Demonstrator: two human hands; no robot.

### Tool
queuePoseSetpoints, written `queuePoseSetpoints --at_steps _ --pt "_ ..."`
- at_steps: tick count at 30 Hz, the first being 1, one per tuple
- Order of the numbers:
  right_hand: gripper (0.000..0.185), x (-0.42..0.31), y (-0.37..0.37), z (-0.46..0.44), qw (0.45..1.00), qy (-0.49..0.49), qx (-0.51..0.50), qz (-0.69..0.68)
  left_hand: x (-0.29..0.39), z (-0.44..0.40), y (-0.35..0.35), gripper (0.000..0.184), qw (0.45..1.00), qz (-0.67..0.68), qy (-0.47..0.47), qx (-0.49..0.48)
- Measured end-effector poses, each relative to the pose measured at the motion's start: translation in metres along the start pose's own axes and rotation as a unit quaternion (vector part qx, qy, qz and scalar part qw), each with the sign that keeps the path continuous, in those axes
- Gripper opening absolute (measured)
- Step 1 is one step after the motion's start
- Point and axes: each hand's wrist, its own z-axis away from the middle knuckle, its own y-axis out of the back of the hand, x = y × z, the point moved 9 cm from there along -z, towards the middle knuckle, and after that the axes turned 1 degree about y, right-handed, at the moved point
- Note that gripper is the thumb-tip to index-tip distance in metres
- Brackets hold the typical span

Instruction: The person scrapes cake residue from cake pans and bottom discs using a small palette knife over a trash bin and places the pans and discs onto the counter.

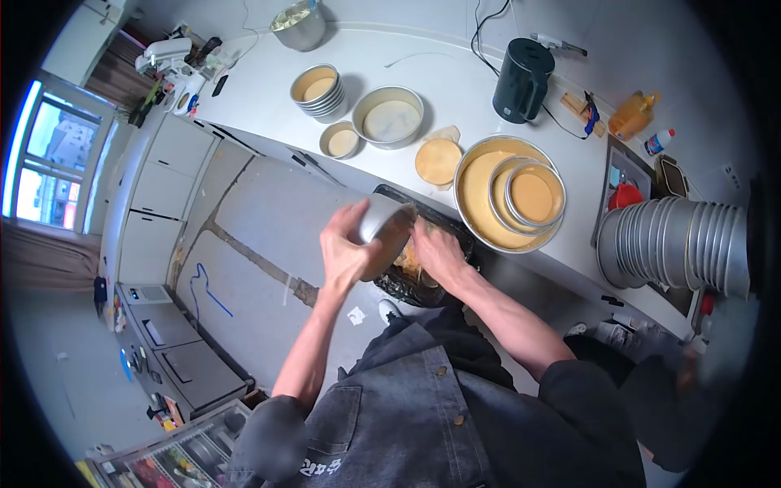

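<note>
A round metal cake pan (pixel 381 228) is tilted on its side over a black-lined trash bin (pixel 419 299). My left hand (pixel 348 248) grips the pan's outer side. At the pan's rim is my right hand (pixel 439 254), its fingers curled; what they hold, if anything, is hidden. Light brown scraps (pixel 409 262) show in the bin below. On the counter beyond my hands lies a round cake layer (pixel 438 161) on paper. To its right, a large pan (pixel 480 213) holds smaller pans with cake layers.
The white counter (pixel 455 81) bears a pan stack (pixel 318 91), a wide pan (pixel 389 118), a small pan (pixel 339 141), a dark kettle (pixel 521 81) and a mixing bowl (pixel 298 27). Several metal pans (pixel 671 244) stand nested at right. Part of another person (pixel 667 407) shows at lower right.
</note>
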Motion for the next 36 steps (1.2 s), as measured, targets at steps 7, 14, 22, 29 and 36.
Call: queuePoseSetpoints --at_steps 7,14,22,29,36 --pt "0.016 -0.042 -0.077 0.048 0.752 -0.202 -0.304 -0.549 -0.016 0.014 0.004 0.069 0.976 0.187 0.022 0.114" --pt "0.027 0.017 -0.015 0.003 0.997 0.05 0.05 -0.017 -0.018 0.02 0.001 0.068 0.976 0.179 0.013 0.12" --pt "0.03 -0.023 -0.047 0.039 0.89 -0.172 -0.246 -0.341 -0.032 0.006 0.002 0.069 0.965 0.216 0.032 0.142" --pt "0.024 0.017 -0.003 0.014 0.996 -0.018 0.038 -0.075 -0.032 0.005 0.012 0.069 0.956 0.247 0.047 0.148" --pt "0.027 -0.056 -0.054 0.059 0.718 -0.21 -0.33 -0.575 -0.029 0.013 0.011 0.073 0.952 0.241 0.004 0.19"
